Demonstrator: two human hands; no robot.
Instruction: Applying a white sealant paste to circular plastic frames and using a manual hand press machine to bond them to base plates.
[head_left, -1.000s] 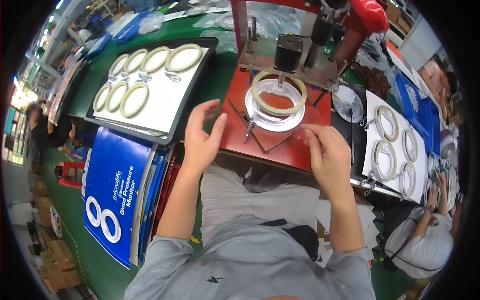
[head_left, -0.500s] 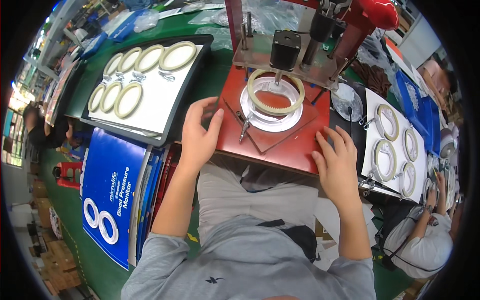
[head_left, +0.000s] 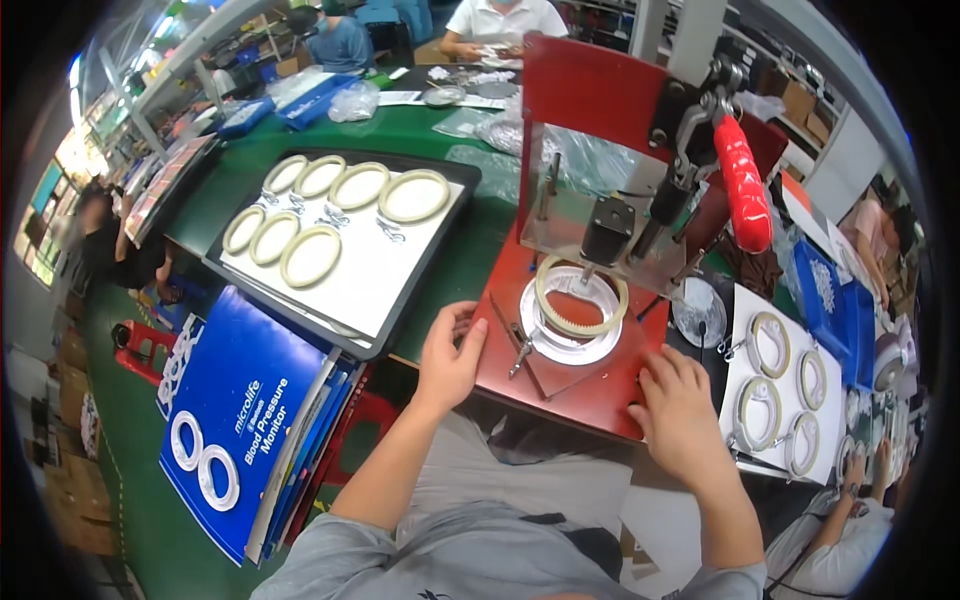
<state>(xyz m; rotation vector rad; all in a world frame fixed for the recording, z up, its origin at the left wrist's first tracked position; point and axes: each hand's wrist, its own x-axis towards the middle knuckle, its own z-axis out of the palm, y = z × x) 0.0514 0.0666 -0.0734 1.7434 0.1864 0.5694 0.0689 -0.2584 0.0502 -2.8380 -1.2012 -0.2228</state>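
A hand press with a red base (head_left: pixel 510 370) stands in front of me. On the base a round white plastic part (head_left: pixel 572 350) lies under a cream toothed ring (head_left: pixel 612 318), which sits tilted below a black motor block (head_left: pixel 606 230). The press's red-sleeved lever (head_left: pixel 742 185) points down at the right. My left hand (head_left: pixel 450 355) rests at the base's left edge, fingers apart, holding nothing. At the right front edge my right hand (head_left: pixel 678 405) lies with spread, slightly bent fingers, also holding nothing. A small metal piece (head_left: pixel 520 358) lies left of the white part.
A black tray (head_left: pixel 360 345) at left carries several cream rings (head_left: pixel 415 196) and small metal parts on white sheets. White rings (head_left: pixel 218 477) lie on a blue box stack (head_left: pixel 290 400). More ring assemblies (head_left: pixel 768 345) lie on paper at right, near blue bins (head_left: pixel 822 285). Other people sit around.
My view has tilted up, so the press and trays appear lower and people at the far side show. Both hands stay by the base's edges; the rings under the press look unmoved.
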